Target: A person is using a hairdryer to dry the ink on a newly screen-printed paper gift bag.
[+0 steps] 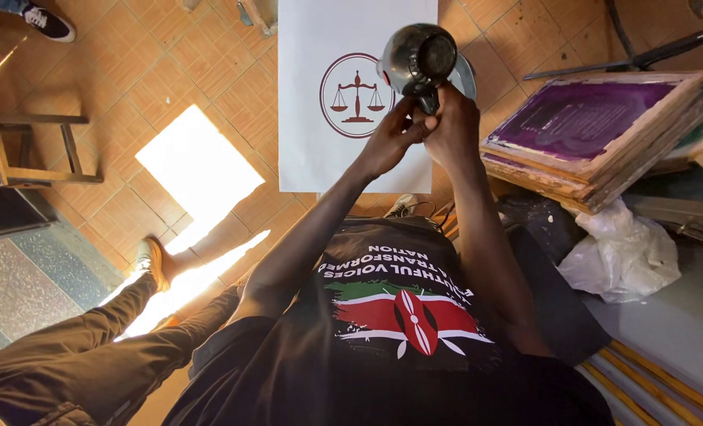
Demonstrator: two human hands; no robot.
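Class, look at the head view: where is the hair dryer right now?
The hair dryer is upper centre of the head view, gripped by both the left hand and right hand, over the white sheet beside its maroon scales emblem.

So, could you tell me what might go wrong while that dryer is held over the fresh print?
Held close above the white sheet, the metal hair dryer could scorch or smudge the maroon scales emblem. Both the left hand and the right hand crowd its small handle, so a slip might drop it on the print. The sheet lies unweighted on the floor, so airflow might shift it.
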